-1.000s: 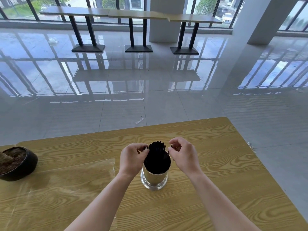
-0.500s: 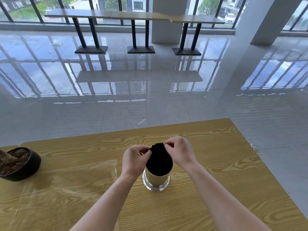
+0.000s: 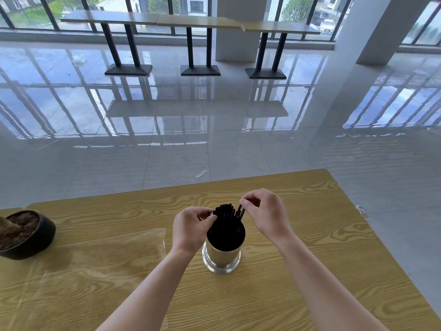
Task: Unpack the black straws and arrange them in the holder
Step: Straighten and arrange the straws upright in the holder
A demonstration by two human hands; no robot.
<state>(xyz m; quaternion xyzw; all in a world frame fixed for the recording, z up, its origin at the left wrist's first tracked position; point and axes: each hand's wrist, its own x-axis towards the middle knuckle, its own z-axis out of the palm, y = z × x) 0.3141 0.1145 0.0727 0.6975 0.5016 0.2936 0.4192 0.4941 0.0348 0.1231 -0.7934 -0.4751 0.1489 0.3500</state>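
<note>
the lower parts of the straws (image 3: 225, 212) are lost in the dark inside of the holder (image 3: 223, 256), so how deep they reach cannot be told. a dark pot (image 3: 40, 235) at the table's left end is cut off by the edge of the view; it holds brown soil and a thick stem, of which only the base shows. a clear wrapper (image 3: 95, 259) lies flat on the table (image 3: 310, 235) between the pot and the holder, hard to make out against the wood grain except for its glare and creased edges.

the holder is a shiny metal cup standing upright near the middle of the table. the black straws stand in it as a tight bundle, their tops rising above the rim; a few on the right side lean outward.

the left hand (image 3: 191, 229) is curled, thumb and forefinger pinching the left side of the bundle's tops. the right hand (image 3: 267, 215) is also curled, its fingertips (image 3: 245, 203) pinching the tops of the leaning straws on the right. whether it has one or two cannot be told.
</note>
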